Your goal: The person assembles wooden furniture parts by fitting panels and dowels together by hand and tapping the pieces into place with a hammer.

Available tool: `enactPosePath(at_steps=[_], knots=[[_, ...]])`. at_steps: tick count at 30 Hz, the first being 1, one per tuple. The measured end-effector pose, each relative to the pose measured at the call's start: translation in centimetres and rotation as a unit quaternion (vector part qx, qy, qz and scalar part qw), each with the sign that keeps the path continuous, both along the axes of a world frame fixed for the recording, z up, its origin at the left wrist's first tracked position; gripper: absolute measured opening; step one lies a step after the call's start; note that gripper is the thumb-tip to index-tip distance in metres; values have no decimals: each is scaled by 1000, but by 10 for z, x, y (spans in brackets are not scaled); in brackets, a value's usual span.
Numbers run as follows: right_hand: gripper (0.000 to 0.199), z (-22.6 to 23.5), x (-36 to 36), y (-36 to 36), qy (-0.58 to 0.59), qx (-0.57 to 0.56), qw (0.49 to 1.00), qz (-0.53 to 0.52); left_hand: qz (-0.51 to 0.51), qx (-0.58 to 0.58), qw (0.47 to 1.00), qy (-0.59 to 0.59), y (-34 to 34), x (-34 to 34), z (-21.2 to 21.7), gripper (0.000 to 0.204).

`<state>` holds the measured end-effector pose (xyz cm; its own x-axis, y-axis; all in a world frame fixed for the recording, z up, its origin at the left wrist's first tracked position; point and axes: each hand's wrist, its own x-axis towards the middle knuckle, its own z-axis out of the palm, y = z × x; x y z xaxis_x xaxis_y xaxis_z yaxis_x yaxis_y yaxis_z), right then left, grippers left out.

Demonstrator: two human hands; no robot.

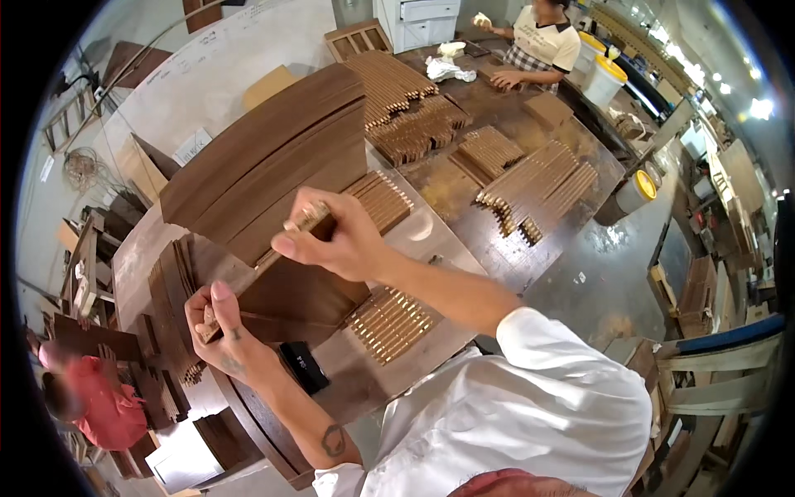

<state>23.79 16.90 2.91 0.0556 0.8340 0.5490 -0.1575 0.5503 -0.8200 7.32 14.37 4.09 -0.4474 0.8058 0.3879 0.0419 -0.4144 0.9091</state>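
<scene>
My right hand [335, 240] is closed round a small tan, ridged piece [311, 218] whose kind I cannot make out. Lower and to the left, my left hand [228, 335] curls its fingers over another small tan-brown piece [210, 328], partly hidden by them. Both hands are in front of a large dark-brown wooden panel [273, 157] with long grooves. Under my right hand is a second brown wooden surface [290, 290]. A black block [304, 367] lies beside my left forearm. Right of it, a row of brown wooden slats [389, 325] shows shiny pale marks.
More slats [385, 199] lie behind my right wrist. A second table [505, 257] at the right bears several slat stacks [489, 153]. A co-worker [546, 41] stands at its far side. Another person in red [99, 402] is at the lower left. Wooden strips [170, 306] line the left side.
</scene>
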Motion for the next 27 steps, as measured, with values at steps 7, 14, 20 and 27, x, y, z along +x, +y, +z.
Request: enactPosePath(at_steps=[7,14,20,27], knots=[[26,5,7,4,-18,-29,999,40,-35,-17,999,-13,0,-1,4,34],[22,8,25,12,4,22,1000,-17,-72,6,997,-16,11,20,4,30],[21,16,59,1,-26,1,1000,-15,-101,-11,995,-16,14,49,8,31],[34,13,81,5,-51,-27,998,22,-77,-22,996,27,16,63,1,33]])
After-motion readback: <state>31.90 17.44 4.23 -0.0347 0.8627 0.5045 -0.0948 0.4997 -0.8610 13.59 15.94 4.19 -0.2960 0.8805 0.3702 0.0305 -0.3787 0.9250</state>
